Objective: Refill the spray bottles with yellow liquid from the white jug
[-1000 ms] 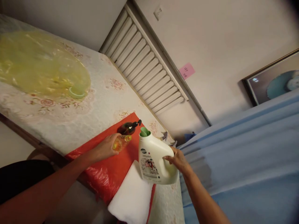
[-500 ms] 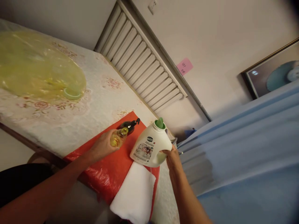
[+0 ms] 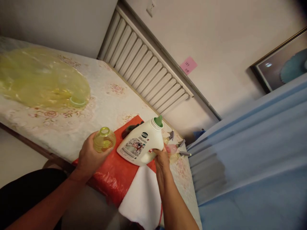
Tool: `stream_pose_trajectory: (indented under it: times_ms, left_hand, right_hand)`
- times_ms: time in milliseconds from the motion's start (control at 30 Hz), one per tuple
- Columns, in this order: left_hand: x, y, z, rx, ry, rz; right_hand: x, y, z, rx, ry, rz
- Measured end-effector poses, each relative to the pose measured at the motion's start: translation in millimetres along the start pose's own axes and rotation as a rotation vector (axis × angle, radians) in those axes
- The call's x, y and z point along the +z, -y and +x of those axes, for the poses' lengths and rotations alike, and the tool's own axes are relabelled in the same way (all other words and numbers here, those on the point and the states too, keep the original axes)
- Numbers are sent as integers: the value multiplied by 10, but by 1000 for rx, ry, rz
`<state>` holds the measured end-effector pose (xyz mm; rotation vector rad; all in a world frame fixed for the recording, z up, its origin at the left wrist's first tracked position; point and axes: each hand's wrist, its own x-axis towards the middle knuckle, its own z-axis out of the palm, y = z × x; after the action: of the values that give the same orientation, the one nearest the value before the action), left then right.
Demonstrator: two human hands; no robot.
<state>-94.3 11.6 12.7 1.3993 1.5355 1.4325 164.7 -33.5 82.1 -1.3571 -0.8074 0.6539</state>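
Note:
My left hand [image 3: 90, 155] is closed around a small clear yellowish bottle [image 3: 105, 139] with no cap and some liquid inside. To its right, my right hand [image 3: 161, 159] grips the handle of a white detergent jug [image 3: 137, 143]. Its neck is uncapped and shows a green pour spout [image 3: 158, 120]; the jug leans slightly. Partly hidden behind the jug is a dark pump bottle [image 3: 130, 129]. Below both containers lies a red plastic sheet [image 3: 112, 179], with a folded white towel [image 3: 141, 198] at its near right.
Several spray bottles [image 3: 174, 148] stand right of the jug on the flowered tablecloth [image 3: 105, 76]. A puffed yellow plastic bag [image 3: 45, 80] with a pale green ring [image 3: 77, 101] occupies the left. Behind the table are a radiator [image 3: 144, 60] and a blue curtain [image 3: 251, 153].
The small bottle has moved left, away from the pump bottle, and is more upright. My right hand has brought the jug leftward, so the spray bottles now show and the pump bottle is more covered.

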Motion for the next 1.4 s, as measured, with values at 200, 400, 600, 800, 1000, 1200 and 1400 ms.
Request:
stream_pose_trajectory:
  times_ms: [200,400,600,800,1000,1200,1400]
  left_hand:
    - [-39,162,-308,77,5,-7]
    - [30,296,-713,185,126,1]
    - [192,393,-966,315,264,40]
    - [384,411,-1033,306,320,67]
    - [549,366,-1106,344,416,54]
    - [678,388,-1140,344,461,101]
    - [740,407,-1112,350,507,72]
  right_hand:
    - [265,-172,-84,-21,7,11]
    - [343,-324,-88,-61,-15,-62]
    - [102,-160,-169,-132,58,-160]
    - [-649,-215,-344,-75,-79,-189]
    - [-1396,-432,-709,4,-234,-182]
    - [-1650,-680,-1083,84,-270,-154]
    - [-1690,-914,-1297,93,-293,-164]
